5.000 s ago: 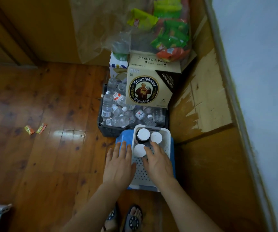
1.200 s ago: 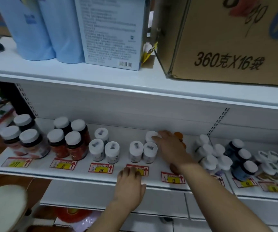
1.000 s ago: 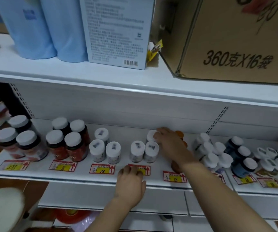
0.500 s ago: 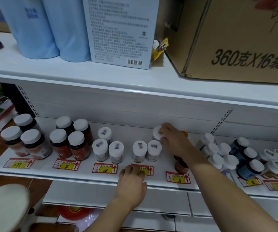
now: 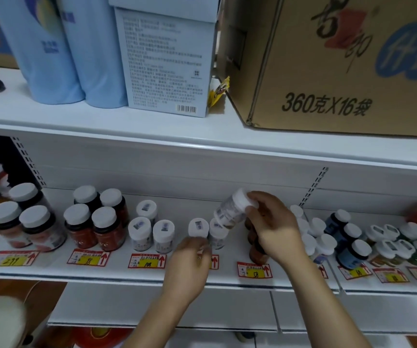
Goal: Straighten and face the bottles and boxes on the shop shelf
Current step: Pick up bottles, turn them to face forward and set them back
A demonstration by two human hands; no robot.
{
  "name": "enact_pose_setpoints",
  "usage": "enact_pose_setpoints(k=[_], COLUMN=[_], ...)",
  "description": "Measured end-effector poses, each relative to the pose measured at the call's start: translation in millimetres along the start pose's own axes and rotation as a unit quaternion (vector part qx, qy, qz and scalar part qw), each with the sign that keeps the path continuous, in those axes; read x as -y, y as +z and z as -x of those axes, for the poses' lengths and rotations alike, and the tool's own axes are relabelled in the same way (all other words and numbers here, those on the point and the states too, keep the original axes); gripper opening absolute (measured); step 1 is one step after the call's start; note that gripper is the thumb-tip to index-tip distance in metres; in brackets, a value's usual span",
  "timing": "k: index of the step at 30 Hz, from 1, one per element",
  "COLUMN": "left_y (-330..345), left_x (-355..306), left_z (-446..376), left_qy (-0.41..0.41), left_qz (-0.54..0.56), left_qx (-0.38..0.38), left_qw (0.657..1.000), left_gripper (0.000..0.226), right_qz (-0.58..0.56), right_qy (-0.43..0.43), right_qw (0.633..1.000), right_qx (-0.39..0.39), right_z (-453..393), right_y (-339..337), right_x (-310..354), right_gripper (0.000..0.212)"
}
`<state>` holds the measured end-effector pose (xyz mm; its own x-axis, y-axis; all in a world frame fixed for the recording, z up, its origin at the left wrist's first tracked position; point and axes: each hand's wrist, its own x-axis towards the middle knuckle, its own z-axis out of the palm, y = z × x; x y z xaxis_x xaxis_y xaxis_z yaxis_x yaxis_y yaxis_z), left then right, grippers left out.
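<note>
My right hand [image 5: 274,223] grips a small clear bottle with a white cap [image 5: 230,213], lifted off the white lower shelf [image 5: 117,268] and tilted with its cap up and to the right. Below it two matching white-capped bottles [image 5: 198,228] stand side by side. My left hand [image 5: 190,259] has its fingertips against the front of those two bottles; whether it grips one I cannot tell. Two more pairs of small white-capped bottles [image 5: 149,231] stand to the left. Brown bottles [image 5: 256,249] are partly hidden behind my right hand.
Dark red jars with white lids [image 5: 94,222] and larger jars [image 5: 21,222] fill the shelf's left. White and blue bottles [image 5: 340,237] crowd the right. The upper shelf holds blue bottles [image 5: 59,51], a pale box [image 5: 164,64] and a cardboard carton [image 5: 328,64]. Price tags [image 5: 147,261] line the edge.
My right hand has lifted the rear white-capped bottle off the shelf and tilted it. My left hand has moved from the shelf edge up to the front pair of bottles.
</note>
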<state>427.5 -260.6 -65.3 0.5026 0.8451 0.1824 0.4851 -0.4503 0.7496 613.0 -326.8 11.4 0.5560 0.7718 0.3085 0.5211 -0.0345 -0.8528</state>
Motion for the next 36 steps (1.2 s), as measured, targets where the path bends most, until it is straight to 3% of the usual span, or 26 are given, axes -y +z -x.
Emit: enact_pose_setpoints(k=[3, 8, 14, 20, 26, 36], left_y=[-22.4, -27.3, -20.6, -18.2, -22.4, -19.9], left_x=[-44.8, -74.6, -79.3, -84.8, -98.0, -115.8], left_z=[11.1, 29.2, 33.0, 33.9, 40.9, 39.8], left_qy=[-0.075, -0.120, -0.134, -0.132, -0.089, -0.080], left_qz=[0.251, 0.427, 0.464, 0.455, 0.443, 0.456], left_qx=[-0.020, -0.088, -0.136, -0.167, -0.151, -0.192], left_qw=[0.965, 0.892, 0.865, 0.865, 0.879, 0.865], left_gripper=[0.015, 0.011, 0.010, 0.008, 0.020, 0.021], right_qz=[-0.083, -0.167, -0.140, -0.157, -0.222, -0.240], right_qy=[0.039, 0.066, 0.063, 0.073, 0.090, 0.067], right_qw=[0.996, 0.982, 0.986, 0.982, 0.966, 0.965], right_qx=[-0.010, -0.055, -0.058, -0.077, -0.097, -0.081], right_z=[24.6, 53.1, 65.9, 74.0, 75.3, 74.0], right_y=[2.3, 4.6, 4.1, 3.6, 0.2, -6.1], right_x=[12.8, 31.6, 37.5, 39.0, 48.7, 49.0], right_gripper=[0.021, 0.016, 0.025, 0.022, 0.016, 0.021])
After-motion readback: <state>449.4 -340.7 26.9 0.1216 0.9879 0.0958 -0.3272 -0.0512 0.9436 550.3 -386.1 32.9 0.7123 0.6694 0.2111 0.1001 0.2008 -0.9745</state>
